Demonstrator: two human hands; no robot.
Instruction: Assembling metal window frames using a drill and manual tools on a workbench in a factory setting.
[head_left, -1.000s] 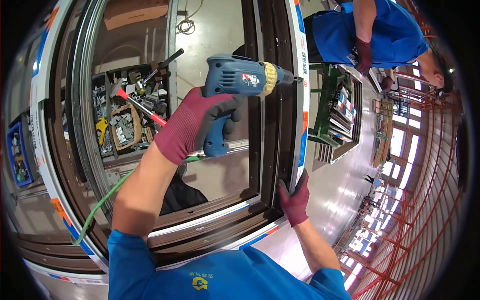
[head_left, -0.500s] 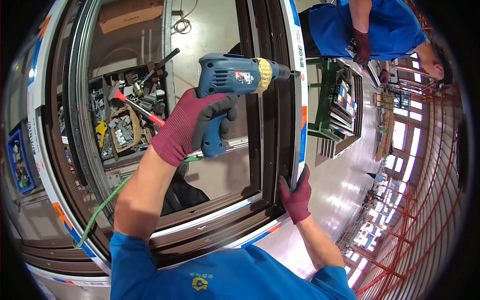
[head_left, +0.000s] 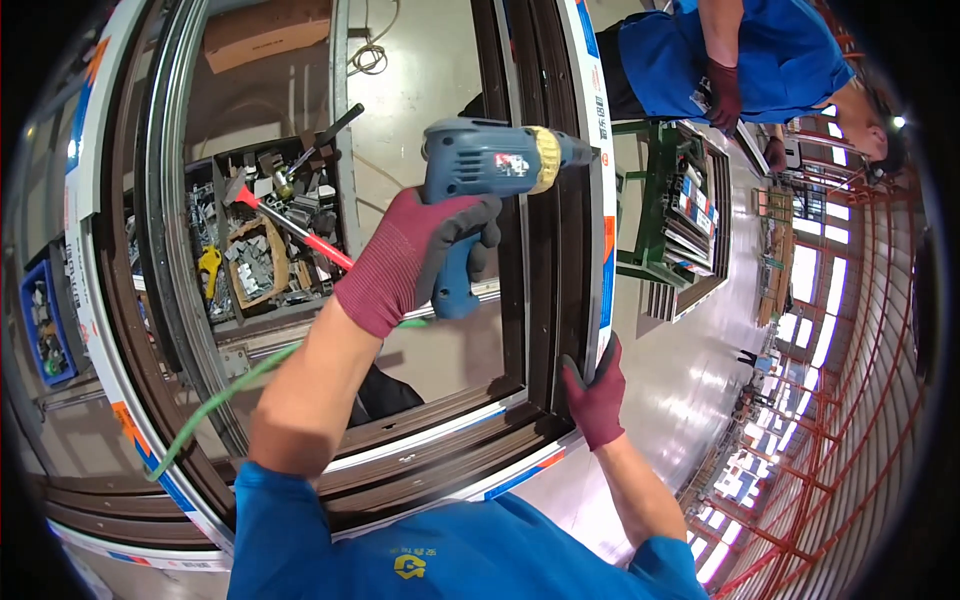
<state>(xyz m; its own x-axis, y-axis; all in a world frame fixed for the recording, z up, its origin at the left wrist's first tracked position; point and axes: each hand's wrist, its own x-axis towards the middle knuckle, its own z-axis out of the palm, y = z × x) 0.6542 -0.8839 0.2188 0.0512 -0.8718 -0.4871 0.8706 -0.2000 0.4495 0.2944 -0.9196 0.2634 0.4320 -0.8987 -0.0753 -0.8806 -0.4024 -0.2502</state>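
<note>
My left hand [head_left: 400,255], in a maroon and grey glove, is wrapped round the handle of a blue power drill [head_left: 480,165] with a yellow collar. The drill lies level, its chuck pointing right at the outer side of a dark brown metal window frame [head_left: 572,250]. Its tip meets or nearly meets the frame's raised edge; I cannot tell whether it touches. Lower down, my right hand [head_left: 598,400], gloved alike, grips the frame's right edge near the near corner, thumb on the inner side. Printed protective film covers the frame's outer faces.
Under the frame stands a parts tray [head_left: 340,215] with metal pieces, a red-headed tool [head_left: 240,195] and a yellow tool [head_left: 208,265]. A green hose [head_left: 215,400] crosses the left side. A blue bin [head_left: 45,320] is far left. At the right, a co-worker [head_left: 740,60] stands by a green rack [head_left: 655,215].
My left hand has moved the drill right and slightly down, so its chuck is closer to the frame's outer edge. My right hand has stayed on the frame.
</note>
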